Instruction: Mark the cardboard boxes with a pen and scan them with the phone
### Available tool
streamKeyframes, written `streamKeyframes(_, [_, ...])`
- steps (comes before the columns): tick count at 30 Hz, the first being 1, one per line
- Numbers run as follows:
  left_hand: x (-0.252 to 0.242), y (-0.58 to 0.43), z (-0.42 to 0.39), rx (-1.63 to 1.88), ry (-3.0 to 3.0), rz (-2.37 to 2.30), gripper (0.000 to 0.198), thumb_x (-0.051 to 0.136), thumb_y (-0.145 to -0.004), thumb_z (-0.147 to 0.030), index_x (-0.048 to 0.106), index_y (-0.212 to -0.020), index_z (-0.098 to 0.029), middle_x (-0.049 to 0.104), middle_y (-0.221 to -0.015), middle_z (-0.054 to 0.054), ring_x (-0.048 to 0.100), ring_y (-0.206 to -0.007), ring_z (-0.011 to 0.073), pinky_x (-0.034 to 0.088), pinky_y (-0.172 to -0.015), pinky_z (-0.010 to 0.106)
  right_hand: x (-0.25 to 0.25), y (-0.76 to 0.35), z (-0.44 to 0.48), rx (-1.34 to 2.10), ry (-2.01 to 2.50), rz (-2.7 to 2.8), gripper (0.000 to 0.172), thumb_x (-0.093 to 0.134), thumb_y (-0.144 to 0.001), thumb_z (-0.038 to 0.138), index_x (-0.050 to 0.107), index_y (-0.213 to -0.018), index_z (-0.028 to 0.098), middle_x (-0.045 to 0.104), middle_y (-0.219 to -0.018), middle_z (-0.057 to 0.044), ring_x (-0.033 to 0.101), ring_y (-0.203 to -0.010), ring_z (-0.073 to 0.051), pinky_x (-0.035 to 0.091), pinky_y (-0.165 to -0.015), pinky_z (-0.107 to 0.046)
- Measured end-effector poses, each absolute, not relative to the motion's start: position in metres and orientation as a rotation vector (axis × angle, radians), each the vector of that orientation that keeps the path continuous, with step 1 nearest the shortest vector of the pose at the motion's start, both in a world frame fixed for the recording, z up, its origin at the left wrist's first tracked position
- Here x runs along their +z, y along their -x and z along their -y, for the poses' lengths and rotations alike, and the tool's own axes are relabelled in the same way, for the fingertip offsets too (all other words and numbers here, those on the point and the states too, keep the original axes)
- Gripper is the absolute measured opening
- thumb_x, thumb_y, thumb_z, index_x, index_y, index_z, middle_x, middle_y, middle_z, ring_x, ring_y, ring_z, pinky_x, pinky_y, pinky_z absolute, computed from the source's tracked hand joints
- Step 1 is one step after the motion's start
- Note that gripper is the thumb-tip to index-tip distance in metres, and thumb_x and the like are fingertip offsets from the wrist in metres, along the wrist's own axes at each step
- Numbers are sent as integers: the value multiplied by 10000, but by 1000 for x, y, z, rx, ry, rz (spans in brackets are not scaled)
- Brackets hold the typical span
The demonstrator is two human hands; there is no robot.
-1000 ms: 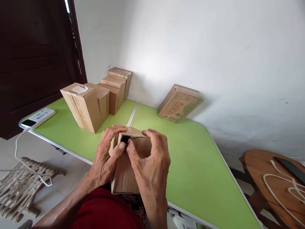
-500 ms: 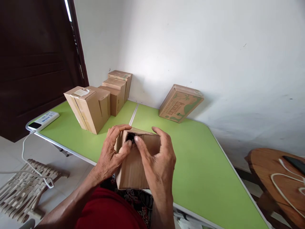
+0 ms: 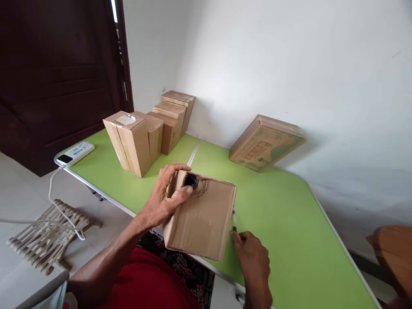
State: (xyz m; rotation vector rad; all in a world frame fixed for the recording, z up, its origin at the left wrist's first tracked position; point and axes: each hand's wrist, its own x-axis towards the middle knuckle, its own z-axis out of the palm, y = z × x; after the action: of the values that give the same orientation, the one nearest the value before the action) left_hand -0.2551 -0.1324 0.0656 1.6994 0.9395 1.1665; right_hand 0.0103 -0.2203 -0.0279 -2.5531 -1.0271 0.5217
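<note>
A small cardboard box (image 3: 204, 223) is tilted up over the near edge of the table. My left hand (image 3: 169, 195) is closed on its upper left corner, the thumb at the rim of a dark hole (image 3: 191, 181) and the fingers over the top edge. Black scribbled lines (image 3: 202, 186) mark the cardboard beside that hole. To the right of the box, my right hand (image 3: 252, 255) pinches a slim dark pen (image 3: 234, 222), whose far end is partly hidden by the box.
Several cardboard boxes (image 3: 133, 143) stand in a row at the table's back left. A box with green print (image 3: 267, 143) leans on the wall. A white power bank with a cable (image 3: 77, 153) lies at the left end of the green table (image 3: 289, 223). A woven stool (image 3: 51, 236) stands below.
My right hand has left the hole and moved right and down, and now holds a pen. The box's front face and scribbles are uncovered. The view has shifted.
</note>
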Motion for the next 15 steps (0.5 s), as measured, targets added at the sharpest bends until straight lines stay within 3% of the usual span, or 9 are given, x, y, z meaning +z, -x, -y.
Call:
streamKeyframes(2, [64,258,129,1158,-1684,-942,399,615,-941,-429,615,-1308,-272,619,-1258,74,543,-1193,316,405,-1061,485,-19,-13,221,530,2472,944,245,611,-853,340,560,-623,275,666,-636,-93,653,-654,-303,450,-634,-407])
streamKeyframes(4, [62,259,127,1155,-1675,-934,403,609,-930,-425,616,-1303,-272,615,-1237,70,543,-1170,314,407,-1053,486,2,-7,223,535,2112,765,205,701,-816,408,635,-722,238,662,-609,-46,617,-568,-241,451,-567,-357])
streamKeyframes(7, [62,258,128,1160,-1665,-910,403,604,-923,-414,610,-1300,-272,608,-1254,65,546,-1156,309,405,-1052,488,48,26,228,580,1325,598,380,889,-692,479,657,-853,225,721,-657,-21,660,-551,-205,469,-510,-289])
streamKeyframes(11, [65,257,131,1163,-1689,-878,404,617,-924,-409,600,-1301,-264,595,-1322,80,529,-1223,319,400,-1087,498,91,87,219,620,966,842,226,841,-867,399,710,-925,225,792,-788,-38,747,-652,-197,572,-608,-297])
streamKeyframes(15, [67,263,131,1047,-1816,-745,696,708,-829,-406,471,-1463,-242,514,-1432,120,480,-1309,358,390,-1151,549,87,117,202,511,941,871,152,805,-939,348,733,-991,225,784,-873,-18,749,-736,-164,590,-696,-288])
